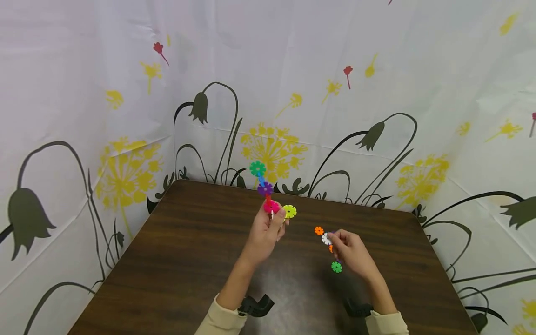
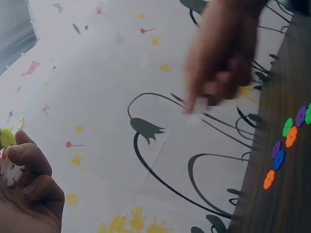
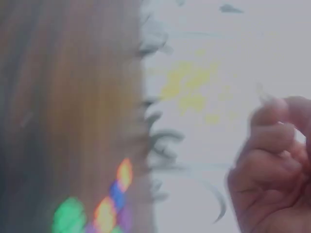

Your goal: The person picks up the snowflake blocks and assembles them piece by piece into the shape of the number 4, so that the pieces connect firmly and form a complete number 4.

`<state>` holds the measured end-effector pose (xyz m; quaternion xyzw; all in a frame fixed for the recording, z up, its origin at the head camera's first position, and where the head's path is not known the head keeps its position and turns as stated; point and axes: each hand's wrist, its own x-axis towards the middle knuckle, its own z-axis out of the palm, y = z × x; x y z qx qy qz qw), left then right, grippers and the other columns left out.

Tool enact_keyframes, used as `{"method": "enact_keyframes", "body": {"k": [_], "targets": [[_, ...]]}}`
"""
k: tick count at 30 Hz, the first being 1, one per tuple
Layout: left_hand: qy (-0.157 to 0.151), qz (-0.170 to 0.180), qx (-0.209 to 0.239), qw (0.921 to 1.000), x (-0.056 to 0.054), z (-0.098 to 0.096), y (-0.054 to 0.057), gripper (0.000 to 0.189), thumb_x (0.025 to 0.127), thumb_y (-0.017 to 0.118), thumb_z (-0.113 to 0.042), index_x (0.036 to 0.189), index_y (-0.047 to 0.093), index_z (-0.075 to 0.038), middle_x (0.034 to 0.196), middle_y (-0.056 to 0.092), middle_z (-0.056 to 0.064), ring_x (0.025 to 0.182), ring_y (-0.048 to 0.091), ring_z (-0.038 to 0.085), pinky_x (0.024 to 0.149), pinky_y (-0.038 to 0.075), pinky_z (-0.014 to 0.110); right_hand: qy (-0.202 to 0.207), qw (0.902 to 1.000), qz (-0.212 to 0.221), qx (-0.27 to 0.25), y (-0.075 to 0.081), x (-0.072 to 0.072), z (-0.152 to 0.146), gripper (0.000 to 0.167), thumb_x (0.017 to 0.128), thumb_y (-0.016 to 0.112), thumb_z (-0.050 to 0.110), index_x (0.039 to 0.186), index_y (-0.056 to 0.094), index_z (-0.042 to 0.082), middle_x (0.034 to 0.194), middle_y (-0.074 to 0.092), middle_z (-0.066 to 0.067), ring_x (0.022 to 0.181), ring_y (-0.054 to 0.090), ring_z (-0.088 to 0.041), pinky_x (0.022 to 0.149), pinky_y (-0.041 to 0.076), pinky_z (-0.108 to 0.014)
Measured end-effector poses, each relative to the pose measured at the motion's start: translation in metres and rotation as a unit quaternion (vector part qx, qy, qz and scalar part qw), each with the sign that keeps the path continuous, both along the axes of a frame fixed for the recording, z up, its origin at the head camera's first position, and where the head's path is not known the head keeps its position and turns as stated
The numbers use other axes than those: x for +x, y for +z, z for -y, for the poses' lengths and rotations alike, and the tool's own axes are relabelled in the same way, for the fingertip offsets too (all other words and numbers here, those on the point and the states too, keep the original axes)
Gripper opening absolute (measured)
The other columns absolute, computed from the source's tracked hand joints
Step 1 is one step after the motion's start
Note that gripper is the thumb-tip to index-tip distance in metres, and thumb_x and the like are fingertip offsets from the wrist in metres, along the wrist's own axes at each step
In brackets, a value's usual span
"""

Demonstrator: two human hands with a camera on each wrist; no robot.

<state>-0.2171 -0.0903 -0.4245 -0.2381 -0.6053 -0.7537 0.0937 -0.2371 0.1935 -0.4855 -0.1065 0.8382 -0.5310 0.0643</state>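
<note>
Behind the brown table [image 1: 176, 260] is a flowered backdrop [image 1: 259, 56]. Above the table, the left hand [image 1: 264, 234] pinches joined discs [image 1: 265, 189], the right hand [image 1: 352, 251] apparently a white disc [image 1: 325, 239].

The linked discs [image 1: 265, 188] in the left hand [image 1: 261, 239] look like smooth plastic, as do the white disc [image 1: 325, 239] in the right hand [image 1: 351, 251] and the coloured discs [image 1: 337, 267] beside it. Below both hands, the table [image 1: 192, 251] shows smooth wood grain with a dull gloss. Beyond them, the sheet [image 1: 268, 56] is creased and mostly matt.
</note>
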Motion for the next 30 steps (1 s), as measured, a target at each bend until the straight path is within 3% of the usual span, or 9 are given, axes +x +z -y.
{"method": "enact_keyframes", "body": {"k": [4,8,11,15,19,30], "targets": [[-0.017,0.008,-0.017,0.9997,0.001,-0.006,-0.001,0.013,0.116,0.045,-0.010,0.113,0.043,0.002,0.091,0.051,0.010,0.061,0.041,0.006,0.054,0.039,0.018,-0.031,0.9946,-0.069,-0.071,0.030,-0.006,0.017,0.041,0.112,0.060,0.032,0.092,0.059,-0.003,0.066,0.051,-0.007,0.051,0.043,-0.011,0.044,0.037,-0.025],[-0.026,0.018,-0.039,0.9987,0.002,-0.011,-0.001,0.013,0.116,0.047,-0.014,0.114,0.044,-0.001,0.090,0.051,0.007,0.062,0.040,0.007,0.055,0.037,0.019,-0.033,0.9876,-0.101,-0.115,0.054,-0.004,0.030,0.039,0.113,0.058,0.027,0.090,0.056,-0.004,0.064,0.049,-0.006,0.051,0.040,-0.015,0.044,0.035,-0.026],[-0.015,0.021,-0.072,0.9970,0.003,-0.013,-0.001,0.014,0.115,0.051,-0.018,0.115,0.048,-0.005,0.089,0.050,0.005,0.065,0.040,0.008,0.056,0.037,0.020,-0.020,0.9844,-0.114,-0.133,0.069,0.001,0.038,0.037,0.113,0.058,0.024,0.089,0.055,-0.004,0.062,0.048,-0.005,0.050,0.039,-0.019,0.043,0.035,-0.027],[0.012,-0.005,-0.120,0.9927,0.003,-0.014,-0.001,0.012,0.112,0.057,-0.017,0.116,0.053,-0.007,0.094,0.055,0.006,0.075,0.048,0.010,0.061,0.044,0.021,-0.008,0.9813,-0.124,-0.147,0.084,0.007,0.045,0.037,0.113,0.059,0.021,0.085,0.056,-0.002,0.059,0.047,-0.004,0.049,0.038,-0.019,0.042,0.033,-0.027],[0.016,-0.019,-0.121,0.9923,0.002,-0.014,-0.003,0.011,0.110,0.061,-0.015,0.114,0.054,-0.007,0.096,0.058,0.007,0.080,0.054,0.012,0.065,0.049,0.023,-0.006,0.9797,-0.126,-0.156,0.091,0.008,0.055,0.037,0.111,0.061,0.021,0.082,0.057,0.000,0.057,0.046,-0.003,0.047,0.038,-0.018,0.041,0.031,-0.026],[0.022,0.019,-0.117,0.9928,0.002,-0.014,-0.010,0.017,0.110,0.064,-0.021,0.114,0.053,-0.009,0.100,0.061,0.008,0.086,0.061,0.021,0.074,0.057,0.024,-0.026,0.9736,-0.112,-0.197,0.089,0.013,0.070,0.041,0.108,0.067,0.021,0.078,0.058,-0.006,0.053,0.047,-0.004,0.045,0.038,-0.020,0.042,0.028,-0.027]]}}
